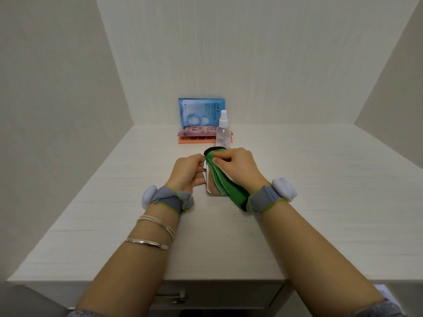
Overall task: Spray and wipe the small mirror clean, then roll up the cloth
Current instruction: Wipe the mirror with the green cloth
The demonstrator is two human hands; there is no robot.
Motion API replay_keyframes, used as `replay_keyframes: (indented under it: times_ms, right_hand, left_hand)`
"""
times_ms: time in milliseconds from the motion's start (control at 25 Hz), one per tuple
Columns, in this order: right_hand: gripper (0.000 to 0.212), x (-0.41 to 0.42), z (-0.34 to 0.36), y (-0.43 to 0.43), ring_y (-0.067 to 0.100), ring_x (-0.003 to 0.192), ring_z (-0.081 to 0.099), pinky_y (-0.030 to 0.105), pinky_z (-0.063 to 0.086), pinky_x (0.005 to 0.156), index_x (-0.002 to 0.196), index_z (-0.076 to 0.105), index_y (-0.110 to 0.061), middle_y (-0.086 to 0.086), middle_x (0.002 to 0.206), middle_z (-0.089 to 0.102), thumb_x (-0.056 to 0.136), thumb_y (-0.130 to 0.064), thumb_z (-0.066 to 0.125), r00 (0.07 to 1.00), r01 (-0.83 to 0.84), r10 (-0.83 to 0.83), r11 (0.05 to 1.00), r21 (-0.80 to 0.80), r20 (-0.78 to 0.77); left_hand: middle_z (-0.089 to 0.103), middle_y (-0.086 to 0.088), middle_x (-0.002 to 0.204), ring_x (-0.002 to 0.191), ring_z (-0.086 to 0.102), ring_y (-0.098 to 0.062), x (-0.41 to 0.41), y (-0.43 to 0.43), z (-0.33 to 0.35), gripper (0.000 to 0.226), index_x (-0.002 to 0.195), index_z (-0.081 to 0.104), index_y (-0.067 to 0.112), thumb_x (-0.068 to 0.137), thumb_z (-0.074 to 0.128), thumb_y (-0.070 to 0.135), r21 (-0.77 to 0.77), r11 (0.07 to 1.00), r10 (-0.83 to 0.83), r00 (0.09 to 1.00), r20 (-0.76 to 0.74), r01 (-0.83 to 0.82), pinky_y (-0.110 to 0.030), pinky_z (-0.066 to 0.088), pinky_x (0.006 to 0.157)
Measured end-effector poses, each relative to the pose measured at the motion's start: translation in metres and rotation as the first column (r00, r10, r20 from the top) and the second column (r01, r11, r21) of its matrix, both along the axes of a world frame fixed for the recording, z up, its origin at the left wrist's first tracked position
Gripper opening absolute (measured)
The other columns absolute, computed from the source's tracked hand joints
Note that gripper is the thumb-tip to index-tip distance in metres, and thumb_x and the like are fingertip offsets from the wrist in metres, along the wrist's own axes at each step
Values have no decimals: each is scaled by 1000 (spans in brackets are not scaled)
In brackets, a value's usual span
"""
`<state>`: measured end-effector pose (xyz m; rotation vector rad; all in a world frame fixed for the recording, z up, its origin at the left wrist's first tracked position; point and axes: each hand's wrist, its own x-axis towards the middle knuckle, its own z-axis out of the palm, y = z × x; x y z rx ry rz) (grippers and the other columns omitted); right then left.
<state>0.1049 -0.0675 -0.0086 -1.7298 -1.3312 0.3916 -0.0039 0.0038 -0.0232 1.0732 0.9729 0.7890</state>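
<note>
Mirror (pixel 211 187) sits low over the middle of the bench (pixel 297 191), held by its left edge in the left hand (pixel 188 171), fingers clamped on the rim with the glass facing up. Right hand (pixel 235 167) has its grip pinched shut on the green cloth (pixel 225 181), pressing it onto the glass near the far end while the rest of the cloth trails back toward the right wrist. Looks like the wiping step is underway, so rolling the cloth is what's left. Handling-wise, I'd guess the mirror is light but stiff, slick on the face and easy to chip or smudge, so holding it by the edges like this is the way to go, never on the glass. The cloth is soft and floppy microfiber-type stuff, bunches easily, best pinched at a corner or a folded edge. Clear spray bottle (pixel 223 131) stands upright just behind the hands, with a blue packet (pixel 201 112) leaning on the back wall and an orange box (pixel 196 136) under it. There's something dark peeking out beyond the cloth, can't tell what it is.
</note>
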Motion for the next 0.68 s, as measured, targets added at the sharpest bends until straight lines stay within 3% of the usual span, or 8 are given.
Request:
replay_keyframes:
  times_ms: [80, 160, 200, 240, 320, 400, 560, 680]
  right_hand:
    - [20, 5, 3, -4, -2, 77, 63, 11, 45, 70, 99, 71, -20, -1, 95, 75, 81, -19, 63, 991, -129, 127, 988, -86, -29]
    - [17, 8, 6, -8, -1, 43, 53, 12, 44, 45, 92, 74, -23, -12, 57, 70, 79, -16, 65, 967, -253, 238, 946, -203, -93]
    - [17, 8, 6, -9, 1, 37, 49, 14, 43, 40, 90, 74, -24, -14, 46, 64, 79, -15, 65, 962, -269, 252, 937, -222, -103]
    - [17, 9, 6, -8, 1, 40, 52, 16, 45, 44, 90, 74, -25, -15, 47, 65, 79, -16, 64, 969, -242, 226, 951, -192, -102]
    - [18, 9, 5, -4, 7, 74, 66, 21, 49, 70, 96, 73, -22, -8, 79, 76, 83, -18, 61, 996, -78, 76, 996, -53, -36]
    - [21, 6, 3, -1, 21, 98, 63, 26, 45, 87, 102, 70, -19, 6, 103, 73, 87, -19, 55, 997, 40, -42, 999, 34, 61]
    - [23, 8, 1, -1, 17, 103, 61, 17, 42, 88, 107, 68, -17, 6, 111, 69, 85, -17, 59, 992, -104, 105, 994, -20, 63]
    - [22, 15, 4, -5, -4, 82, 62, 3, 42, 75, 98, 72, -21, -1, 102, 72, 79, -13, 64, 965, -261, 255, 954, -148, -63]
  left_hand:
    - [52, 6, 33, 29, 49, -9, 0, 0, 1, 22, 62, 51, 12, 83, 48, 8, -10, 1000, 18, 1000, 18, -18, -17, 46, 36]
    - [44, 7, 31, 30, 44, -9, 0, 2, 2, 23, 61, 48, 14, 83, 49, 9, -13, 999, 49, 999, 15, -49, -19, 48, 37]
    - [43, 7, 31, 31, 44, -9, 0, 2, 2, 23, 60, 47, 15, 83, 50, 9, -13, 998, 55, 998, 17, -55, -19, 49, 38]
    - [44, 6, 33, 32, 44, -10, 0, 2, 2, 23, 60, 48, 15, 83, 50, 9, -14, 999, 51, 998, 23, -50, -19, 49, 39]
    - [51, 4, 38, 33, 49, -11, 1, -1, 3, 22, 62, 52, 13, 83, 51, 10, -10, 1000, 14, 999, 36, -14, -20, 49, 38]
    - [61, 2, 42, 36, 57, -13, 2, -4, 3, 21, 63, 58, 11, 83, 51, 9, 1, 1000, -26, 999, 38, 26, -22, 52, 41]
    - [59, 2, 38, 33, 56, -11, 0, -4, 5, 24, 60, 55, 10, 83, 47, 7, -22, 1000, -16, 998, 59, 17, -20, 50, 38]
    - [57, 3, 36, 31, 54, -9, -2, -3, 6, 21, 65, 56, 10, 84, 48, 9, -24, 1000, 2, 999, 53, -1, -19, 48, 36]
